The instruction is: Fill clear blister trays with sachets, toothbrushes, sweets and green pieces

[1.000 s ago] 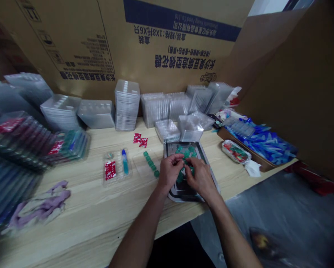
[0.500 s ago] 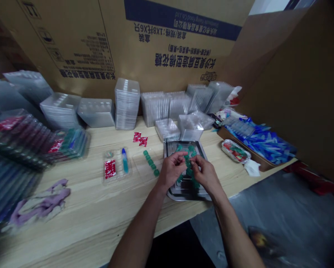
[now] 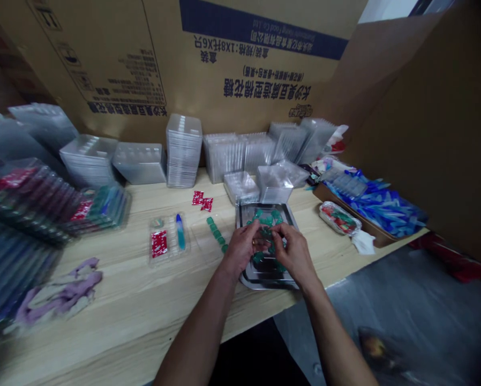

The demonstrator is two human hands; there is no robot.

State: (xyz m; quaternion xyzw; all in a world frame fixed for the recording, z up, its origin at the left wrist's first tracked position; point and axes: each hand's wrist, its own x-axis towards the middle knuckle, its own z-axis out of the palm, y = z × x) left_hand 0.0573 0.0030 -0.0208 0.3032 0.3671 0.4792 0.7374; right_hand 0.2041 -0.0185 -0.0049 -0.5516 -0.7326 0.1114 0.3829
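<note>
Both my hands are over a shiny metal tray (image 3: 249,210) that holds several small green pieces (image 3: 267,219). My left hand (image 3: 242,247) is curled, its fingertips pinched together at the tray's middle. My right hand (image 3: 293,251) faces it, fingers also pinched, the two sets of fingertips almost touching over the green pieces. What sits between the fingers is too small to make out. A row of green pieces (image 3: 216,234) lies on the table just left of the tray.
A clear blister tray (image 3: 168,240) with a red packet and a blue pen-like piece lies left. Two red packets (image 3: 202,201) sit behind it. Stacks of clear plastic trays (image 3: 183,150) line the cardboard wall (image 3: 240,64). A box of blue pieces (image 3: 379,206) is right; purple cloth (image 3: 64,292) left.
My hands have stayed over the metal tray, shifting slightly towards its near end while the fingertips keep working together. The view has barely moved.
</note>
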